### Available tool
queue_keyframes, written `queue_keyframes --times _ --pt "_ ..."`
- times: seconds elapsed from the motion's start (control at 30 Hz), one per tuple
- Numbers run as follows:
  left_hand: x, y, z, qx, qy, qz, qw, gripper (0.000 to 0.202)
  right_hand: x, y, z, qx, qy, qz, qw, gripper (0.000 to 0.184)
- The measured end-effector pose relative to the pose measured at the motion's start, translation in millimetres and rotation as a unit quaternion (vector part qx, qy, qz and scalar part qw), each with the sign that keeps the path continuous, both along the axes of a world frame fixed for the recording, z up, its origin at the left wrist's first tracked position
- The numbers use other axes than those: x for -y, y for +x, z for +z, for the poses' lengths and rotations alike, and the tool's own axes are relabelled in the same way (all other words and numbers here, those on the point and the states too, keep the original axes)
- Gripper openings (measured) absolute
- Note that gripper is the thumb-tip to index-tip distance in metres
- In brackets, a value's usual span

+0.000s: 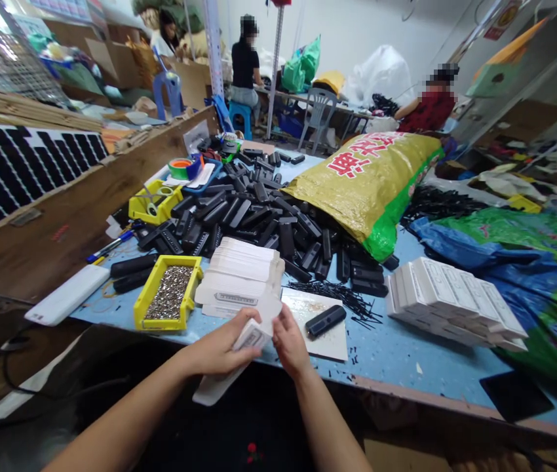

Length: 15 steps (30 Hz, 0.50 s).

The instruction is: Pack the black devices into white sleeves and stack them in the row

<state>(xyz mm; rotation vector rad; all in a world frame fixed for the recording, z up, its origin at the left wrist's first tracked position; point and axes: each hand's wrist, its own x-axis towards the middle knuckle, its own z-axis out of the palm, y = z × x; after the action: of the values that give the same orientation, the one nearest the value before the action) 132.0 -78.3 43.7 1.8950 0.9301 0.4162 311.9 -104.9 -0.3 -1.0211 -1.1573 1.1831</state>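
White carton (239, 357) — both hands (gripped)

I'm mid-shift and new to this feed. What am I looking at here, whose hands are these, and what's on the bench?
This is one view from a camera on a person's head, looking down at their own bare hands. The left hand and right hand together hold a flat white carton, unfolded. On the blue table lie a stack of white cartons, a yellow tray of small metal parts, a heap of black plastic pieces, a yellow-green sack and folded white boxes. Other people sit behind.
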Motion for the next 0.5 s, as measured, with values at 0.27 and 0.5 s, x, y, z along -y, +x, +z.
queue_keyframes --times 0.27,0.5 --pt "9 32 -16.4 0.061 -0.088 0.131 0.986 0.107 3 8 23.8 0.093 0.065 0.074 0.991 0.028" --pt "1 32 -4.5 0.031 -0.064 0.121 0.99 0.101 4 -4 35.7 0.042 0.009 -0.02 0.999 0.026"
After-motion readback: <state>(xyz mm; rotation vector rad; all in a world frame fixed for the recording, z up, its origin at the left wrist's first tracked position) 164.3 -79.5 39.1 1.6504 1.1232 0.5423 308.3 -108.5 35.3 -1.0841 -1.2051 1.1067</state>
